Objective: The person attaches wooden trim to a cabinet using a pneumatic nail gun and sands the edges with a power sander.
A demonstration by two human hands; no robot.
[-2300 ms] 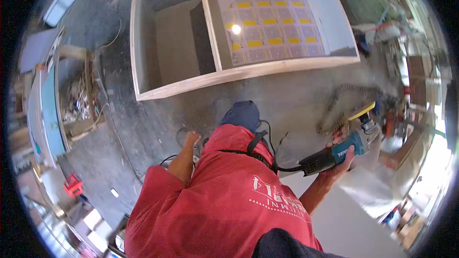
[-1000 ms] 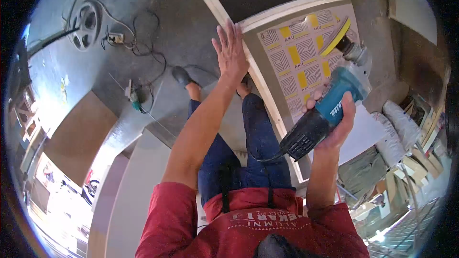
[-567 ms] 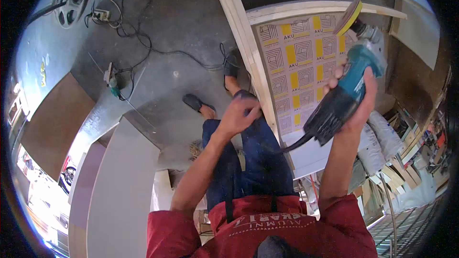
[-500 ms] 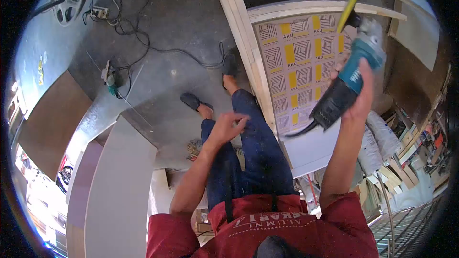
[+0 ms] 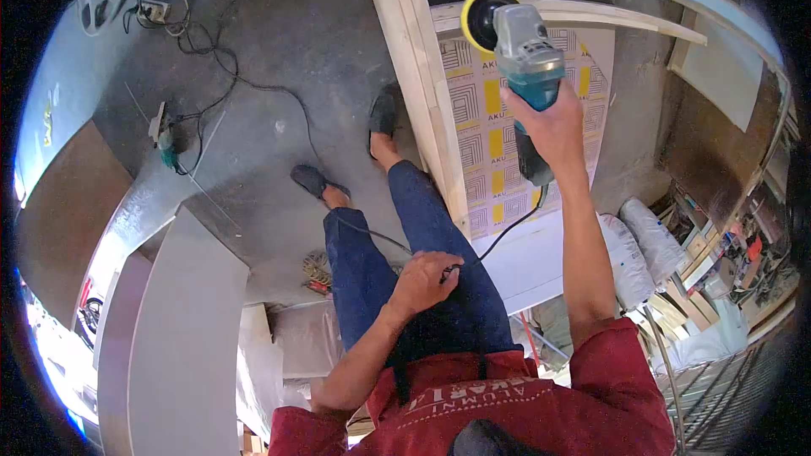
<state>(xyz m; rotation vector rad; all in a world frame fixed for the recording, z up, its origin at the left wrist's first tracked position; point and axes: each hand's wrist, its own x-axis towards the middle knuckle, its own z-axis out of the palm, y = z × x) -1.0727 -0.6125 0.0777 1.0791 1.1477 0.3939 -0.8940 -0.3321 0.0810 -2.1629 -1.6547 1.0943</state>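
Note:
In the head view my right hand is closed round the teal-and-black body of an angle grinder. A round black pad with a yellow rim is fitted at its head, facing left. My left hand is closed on the grinder's black power cord in front of my thighs. From that hand the cord runs right and up to the grinder's tail, and left across my leg. Behind the grinder lies a board printed with yellow blocks and "AKU", framed by pale wooden strips.
On the floor to the left lie a second teal power tool, tangled black cable and a socket block. White panels stand at lower left. Wrapped bundles and wood offcuts are on the right.
The grinder has moved left and turned, so its pad face now shows. My left hand has moved slightly right and down and has taken hold of the cord.

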